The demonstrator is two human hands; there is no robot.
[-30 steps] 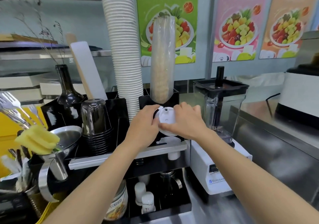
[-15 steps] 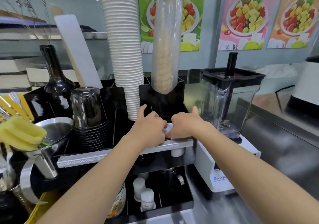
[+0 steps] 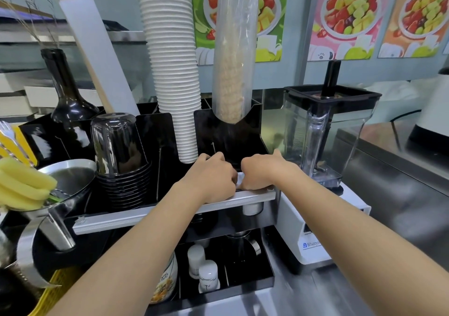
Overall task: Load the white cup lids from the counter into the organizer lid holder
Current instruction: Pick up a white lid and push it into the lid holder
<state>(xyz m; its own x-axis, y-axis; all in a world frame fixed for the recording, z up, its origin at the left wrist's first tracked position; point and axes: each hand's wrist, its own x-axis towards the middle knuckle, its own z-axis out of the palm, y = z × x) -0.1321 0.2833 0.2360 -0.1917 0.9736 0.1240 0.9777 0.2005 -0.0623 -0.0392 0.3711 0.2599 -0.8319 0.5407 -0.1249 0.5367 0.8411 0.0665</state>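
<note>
My left hand and my right hand are side by side, low in the right-hand compartment of the black organizer. Both close on white cup lids; only a thin white sliver shows between the knuckles. The hands rest just behind the organizer's metal front rail. How many lids I hold is hidden by my fingers.
A tall stack of white paper cups stands just left of the hands, a clear sleeve of brown cups behind them. A blender sits close on the right. Stacked black cups, a dark bottle and a metal funnel are at left.
Both hands have lowered the white lids from chest height down into the organizer's compartment; the lids, plainly visible a second ago, are now nearly covered by my fingers.
</note>
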